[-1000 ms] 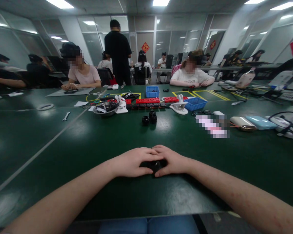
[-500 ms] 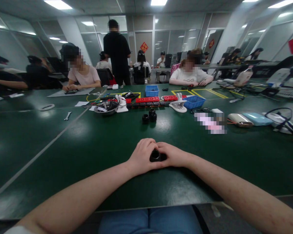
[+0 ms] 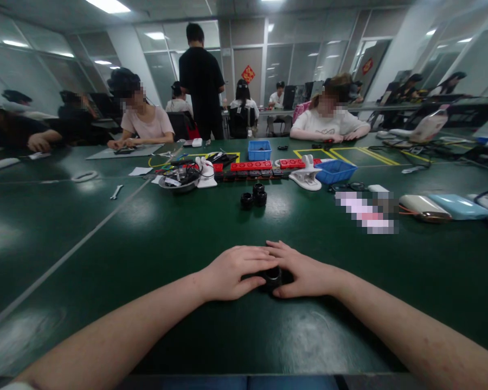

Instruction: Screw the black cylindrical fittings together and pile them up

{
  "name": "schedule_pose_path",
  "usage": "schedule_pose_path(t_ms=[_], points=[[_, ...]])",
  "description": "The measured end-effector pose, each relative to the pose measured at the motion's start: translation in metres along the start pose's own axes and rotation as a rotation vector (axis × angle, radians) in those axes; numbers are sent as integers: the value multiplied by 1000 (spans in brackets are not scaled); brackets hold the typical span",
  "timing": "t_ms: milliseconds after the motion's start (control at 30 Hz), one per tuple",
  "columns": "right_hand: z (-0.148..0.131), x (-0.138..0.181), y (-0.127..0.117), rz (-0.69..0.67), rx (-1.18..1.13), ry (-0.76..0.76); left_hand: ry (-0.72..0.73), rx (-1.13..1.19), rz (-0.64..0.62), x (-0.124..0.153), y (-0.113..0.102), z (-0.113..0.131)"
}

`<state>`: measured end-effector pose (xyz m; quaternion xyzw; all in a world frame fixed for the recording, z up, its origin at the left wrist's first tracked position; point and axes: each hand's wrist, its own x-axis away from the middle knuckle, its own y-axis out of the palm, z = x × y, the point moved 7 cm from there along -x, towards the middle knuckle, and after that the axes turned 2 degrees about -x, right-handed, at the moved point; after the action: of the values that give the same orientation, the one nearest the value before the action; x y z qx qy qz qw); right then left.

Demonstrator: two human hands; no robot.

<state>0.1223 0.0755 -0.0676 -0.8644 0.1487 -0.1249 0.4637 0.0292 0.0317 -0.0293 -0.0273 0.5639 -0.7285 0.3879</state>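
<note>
A small black part (image 3: 273, 276) is held between both hands on the green table (image 3: 154, 238), near its front edge, at 6 o'clock. The left hand (image 3: 231, 272) is laid palm down with its fingers closed over the part from 9 o'clock. The right hand (image 3: 305, 273) is pressed against the part from 3 o'clock, fingers curved around it, and the fingertips of both hands are touching above it. Three black rings (image 3: 254, 197) are seen well apart at 12 o'clock. A blue basket (image 3: 335, 171) is placed farther away at 1 o'clock, a metal bowl (image 3: 178, 182) at 11 o'clock.
</note>
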Motion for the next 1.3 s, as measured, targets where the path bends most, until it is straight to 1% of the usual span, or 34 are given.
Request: schedule_pose_path(t_ms=[100, 267, 333, 400, 500, 567, 633, 733, 900, 1033, 1167, 1300], points=[[4, 0, 2, -26, -3, 40, -59, -11, 48, -1, 0, -6], [12, -2, 1, 61, -8, 31, -245, -101, 198, -2, 6, -10], [14, -2, 2, 83, 0, 15, -277, -120, 236, -2, 10, -8], [15, -2, 2, 94, 0, -4, -241, -105, 269, -2, 11, -5], [12, -2, -1, 113, -16, -44, -103, -45, 309, 0, 5, 1], [9, -2, -3, 107, -19, -62, -3, 3, 264, 1, 4, 5], [7, -2, -3, 80, -14, -55, 59, 43, 196, 2, 4, 7], [8, -2, -3, 44, -12, -19, 72, 47, 161, 2, 4, 7], [10, -2, -2, 50, -23, -16, 72, 2, 151, -2, 4, 7], [10, -2, -1, 38, -13, -11, -9, 9, 134, -6, 4, 3], [8, -2, -3, 62, -26, -20, -121, -11, 92, -8, 8, 1], [10, -1, -2, 62, -33, -22, -233, -48, 112, -7, 10, 1]])
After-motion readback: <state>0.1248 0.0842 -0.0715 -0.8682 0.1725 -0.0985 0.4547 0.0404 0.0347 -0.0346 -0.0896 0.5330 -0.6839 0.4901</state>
